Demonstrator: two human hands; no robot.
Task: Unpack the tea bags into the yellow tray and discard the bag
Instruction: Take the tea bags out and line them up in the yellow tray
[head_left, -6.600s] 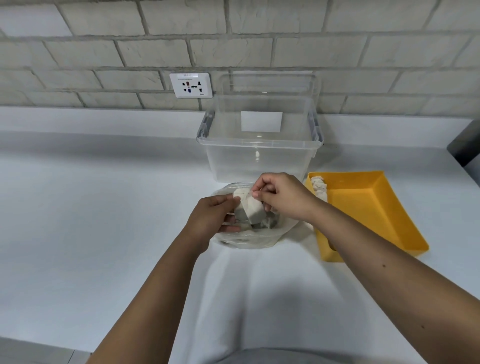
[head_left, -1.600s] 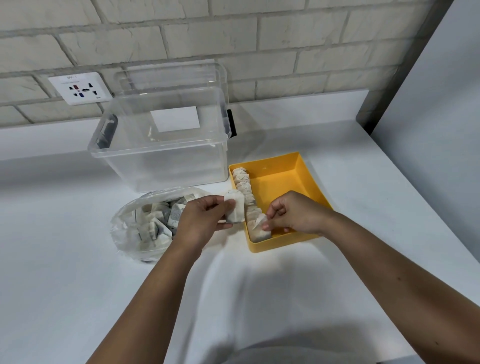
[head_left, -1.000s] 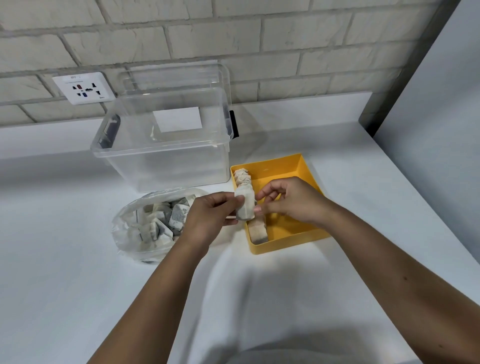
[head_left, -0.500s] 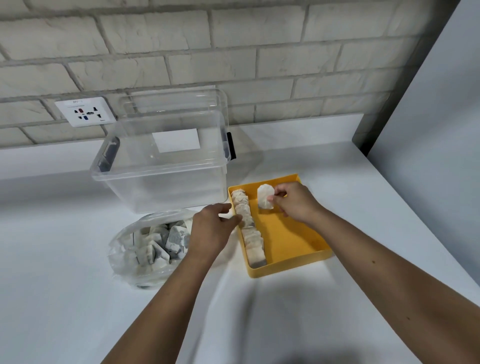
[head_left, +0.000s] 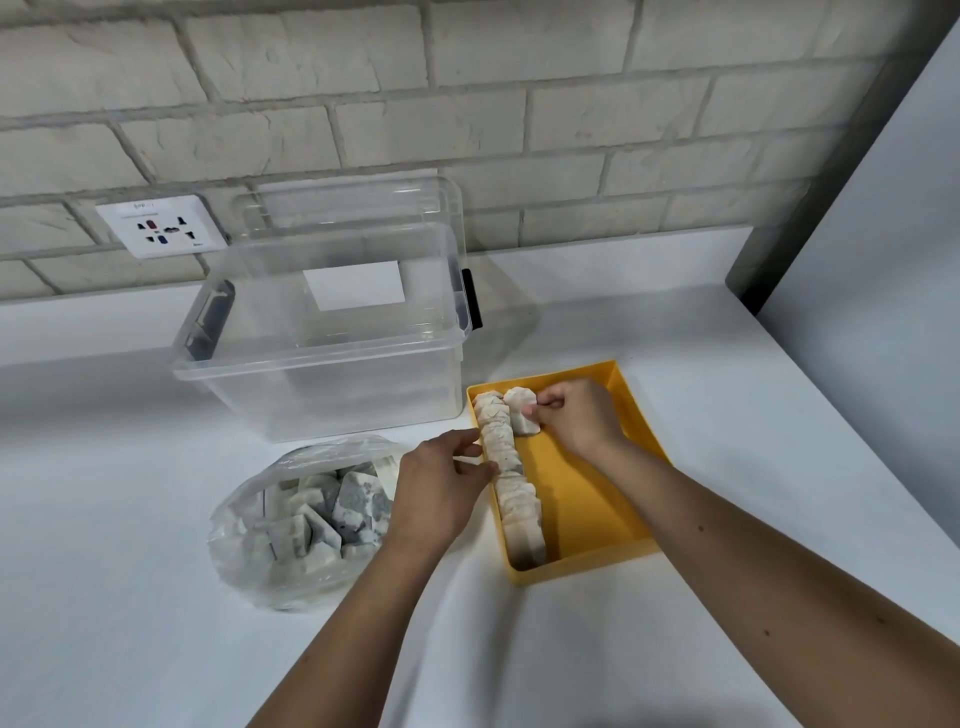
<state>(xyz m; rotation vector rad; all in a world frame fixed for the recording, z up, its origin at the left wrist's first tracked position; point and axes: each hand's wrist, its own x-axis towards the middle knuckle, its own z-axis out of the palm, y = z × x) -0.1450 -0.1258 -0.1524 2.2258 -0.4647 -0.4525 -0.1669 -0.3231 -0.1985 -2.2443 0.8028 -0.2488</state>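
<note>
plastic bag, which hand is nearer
Left. The left hand is beside the plastic bag; the right hand is farther off, over the yellow tray, holding a tea bag.

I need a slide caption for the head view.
Right hand holds a tea bag beside the row in the yellow tray.

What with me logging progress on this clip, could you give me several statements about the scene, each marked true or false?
1. The right hand pinches a tea bag inside the yellow tray. True.
2. The plastic bag is empty. False: many tea bags lie in the plastic bag.
3. A row of tea bags lines the tray wall nearest the plastic bag. True.
4. Tea bags fill the clear box. False: none show in the clear box.
5. The left hand grips the plastic bag. False: the left hand's fingertips touch the row in the tray.
</note>
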